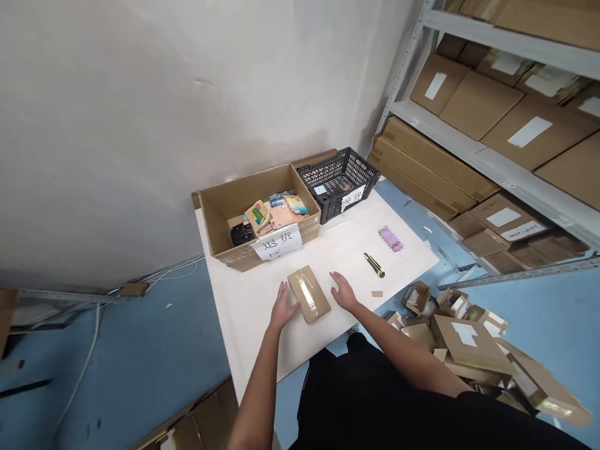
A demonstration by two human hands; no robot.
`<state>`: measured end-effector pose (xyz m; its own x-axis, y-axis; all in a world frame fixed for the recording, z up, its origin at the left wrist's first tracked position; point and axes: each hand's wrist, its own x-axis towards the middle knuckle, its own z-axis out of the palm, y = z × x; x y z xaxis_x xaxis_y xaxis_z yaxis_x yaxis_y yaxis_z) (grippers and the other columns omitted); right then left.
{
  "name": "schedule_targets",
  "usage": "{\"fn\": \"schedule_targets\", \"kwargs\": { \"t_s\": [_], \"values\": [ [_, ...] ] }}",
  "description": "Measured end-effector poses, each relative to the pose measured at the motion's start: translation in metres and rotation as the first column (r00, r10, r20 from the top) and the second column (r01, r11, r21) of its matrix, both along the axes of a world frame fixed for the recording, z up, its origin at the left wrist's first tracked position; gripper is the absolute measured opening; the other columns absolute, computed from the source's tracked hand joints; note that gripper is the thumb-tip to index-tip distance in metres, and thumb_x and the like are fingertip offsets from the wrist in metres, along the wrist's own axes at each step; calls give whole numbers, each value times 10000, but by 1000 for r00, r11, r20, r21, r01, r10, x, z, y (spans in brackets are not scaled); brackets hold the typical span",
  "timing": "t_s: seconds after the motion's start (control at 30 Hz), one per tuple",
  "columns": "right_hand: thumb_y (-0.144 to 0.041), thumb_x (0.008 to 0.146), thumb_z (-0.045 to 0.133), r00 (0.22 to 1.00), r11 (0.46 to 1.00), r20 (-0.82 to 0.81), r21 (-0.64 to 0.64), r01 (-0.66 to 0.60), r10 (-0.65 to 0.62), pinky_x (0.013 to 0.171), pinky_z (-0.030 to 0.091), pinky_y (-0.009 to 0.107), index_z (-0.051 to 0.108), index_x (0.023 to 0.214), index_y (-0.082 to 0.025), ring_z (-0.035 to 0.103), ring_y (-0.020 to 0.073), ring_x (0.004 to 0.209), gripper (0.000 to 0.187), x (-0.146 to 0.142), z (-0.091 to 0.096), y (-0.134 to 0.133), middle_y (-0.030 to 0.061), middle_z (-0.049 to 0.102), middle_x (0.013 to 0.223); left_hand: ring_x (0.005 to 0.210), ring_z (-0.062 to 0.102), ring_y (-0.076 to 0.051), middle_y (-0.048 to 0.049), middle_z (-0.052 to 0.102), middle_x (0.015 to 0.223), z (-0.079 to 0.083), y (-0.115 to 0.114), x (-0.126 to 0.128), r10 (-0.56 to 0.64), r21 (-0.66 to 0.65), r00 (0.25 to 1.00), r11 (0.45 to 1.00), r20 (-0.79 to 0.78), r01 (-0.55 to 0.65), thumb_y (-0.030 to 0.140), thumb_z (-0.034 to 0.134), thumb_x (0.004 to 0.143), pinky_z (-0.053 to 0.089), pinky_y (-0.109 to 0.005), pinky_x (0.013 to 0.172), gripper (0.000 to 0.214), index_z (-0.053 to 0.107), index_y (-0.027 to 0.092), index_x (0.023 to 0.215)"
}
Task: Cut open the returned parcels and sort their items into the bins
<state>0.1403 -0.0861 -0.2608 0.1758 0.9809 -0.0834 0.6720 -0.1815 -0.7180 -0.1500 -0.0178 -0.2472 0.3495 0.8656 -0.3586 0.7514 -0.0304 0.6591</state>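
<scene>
A small flat cardboard box [309, 294] with shiny clear tape along its top lies on the white table [253, 312]. Close against its left side is my left hand [284, 306], fingers stretched out; whether it touches the box I cannot tell. My right hand [344, 291] hovers a little to the right of the box, fingers apart and holding nothing. Farther right on the tabletop rests a black and yellow utility knife [374, 265]. Beyond it lies a purple item [390, 239], blurred out. A small brown scrap [377, 294] sits near the table's front edge.
At the back of the table stand a large open cardboard box [220, 215] with several packets inside and a black plastic crate [335, 203], both with paper signs. A metal shelf [469, 144] full of cartons rises on the right. Below it, discarded boxes [469, 344] crowd the blue floor.
</scene>
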Motion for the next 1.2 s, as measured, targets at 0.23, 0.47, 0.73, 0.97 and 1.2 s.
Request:
{"fn": "schedule_targets", "kwargs": {
  "t_s": [0.23,0.47,0.73,0.97,1.2],
  "values": [
    [-233,936,526,992,986,119,-155,59,-40,1255,348,446,446,1612,-185,387,285,1536,682,105,-11,13,132,445,1648,1625,160,-430,-103,11,1799,19,31,11,-237,-1,905,967,-354,253,566,856,675,462,-512,1154,1312,104,288,1713],
    [-249,956,523,960,877,258,-428,217,-112,1173,394,419,416,1617,-158,501,318,1425,676,234,-38,12,179,546,1546,1576,338,-387,-180,-36,1785,4,-11,47,-102,22,937,993,-335,116,703,747,768,457,-449,1166,1334,-49,196,1712],
    [-294,976,618,972,778,236,-611,145,4,885,505,343,595,1332,-139,683,311,1179,389,259,-62,23,204,712,1245,1328,637,-372,-166,-115,1776,24,-35,120,-2,-160,871,983,-491,-87,639,773,779,583,-399,884,1292,-52,295,1712],
    [-228,1018,480,985,887,-164,-446,-119,50,755,532,276,448,1430,-192,753,191,802,415,169,-30,43,74,760,1075,1260,675,-372,-152,-197,1758,38,-31,134,-6,-262,851,953,-526,-155,554,816,740,596,-439,887,1342,-82,309,1708],
    [-183,984,479,890,869,-148,-195,-454,432,946,527,350,314,1639,-285,696,264,1179,682,27,42,56,79,643,1477,1273,664,-379,-154,-217,1755,40,-32,138,-3,-233,850,962,-527,-142,562,836,734,591,-437,919,1368,-92,307,1707]
  ]
}}
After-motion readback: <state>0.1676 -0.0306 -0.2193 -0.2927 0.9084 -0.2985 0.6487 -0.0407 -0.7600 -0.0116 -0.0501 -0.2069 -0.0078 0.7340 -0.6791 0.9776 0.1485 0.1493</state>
